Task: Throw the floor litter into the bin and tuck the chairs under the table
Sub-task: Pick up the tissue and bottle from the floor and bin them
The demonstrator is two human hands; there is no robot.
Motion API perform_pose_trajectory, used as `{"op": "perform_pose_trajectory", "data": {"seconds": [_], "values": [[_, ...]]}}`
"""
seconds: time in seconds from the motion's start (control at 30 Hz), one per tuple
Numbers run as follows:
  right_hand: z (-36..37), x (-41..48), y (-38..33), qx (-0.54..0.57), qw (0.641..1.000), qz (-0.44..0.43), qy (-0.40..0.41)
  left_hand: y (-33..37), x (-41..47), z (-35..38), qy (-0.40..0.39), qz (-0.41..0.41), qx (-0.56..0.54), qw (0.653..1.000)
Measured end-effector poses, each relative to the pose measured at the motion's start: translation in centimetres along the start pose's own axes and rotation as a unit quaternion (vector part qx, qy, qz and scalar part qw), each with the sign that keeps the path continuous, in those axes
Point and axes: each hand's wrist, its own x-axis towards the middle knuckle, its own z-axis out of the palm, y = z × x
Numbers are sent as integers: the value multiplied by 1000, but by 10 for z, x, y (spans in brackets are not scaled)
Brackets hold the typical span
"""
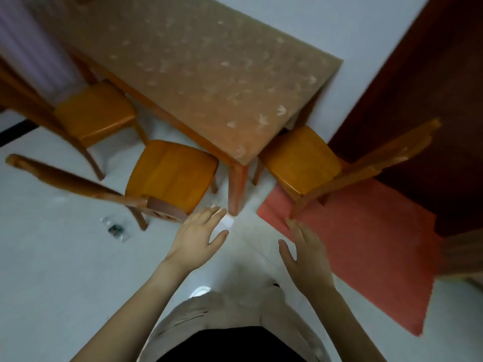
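A wooden table (209,74) with a patterned cloth fills the upper middle. Three orange wooden chairs stand pulled out: one at the far left (94,113), one near the table corner (170,173), and one on the right (303,158) over a red mat. A crumpled clear plastic bottle (115,228) lies on the white floor left of the middle chair's leg. A small white scrap (226,222) lies beside the table leg. My left hand (198,236) is held open, fingers straight, above the scrap. My right hand (303,252) is open, holding nothing, near the right chair's leg.
A red mat (366,257) covers the floor at the right. A dark red door or wall panel (431,100) rises behind it. A pale curtain (31,48) hangs at the upper left. No bin is in view.
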Motion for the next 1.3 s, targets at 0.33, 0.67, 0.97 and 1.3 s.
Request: {"op": "perform_pose_trajectory", "data": {"seconds": [0.33,0.67,0.97,1.3], "values": [[-12,96,86,23,973,-203,-110,81,-9,50,59,-212,-4,976],[125,177,108,-4,947,-231,-224,21,21,135,33,-312,-34,949],[453,232,197,42,945,-199,-258,-175,94,384,41,-351,-57,934],[810,289,280,0,919,-276,-280,-377,141,652,38,-300,-20,953]]}}
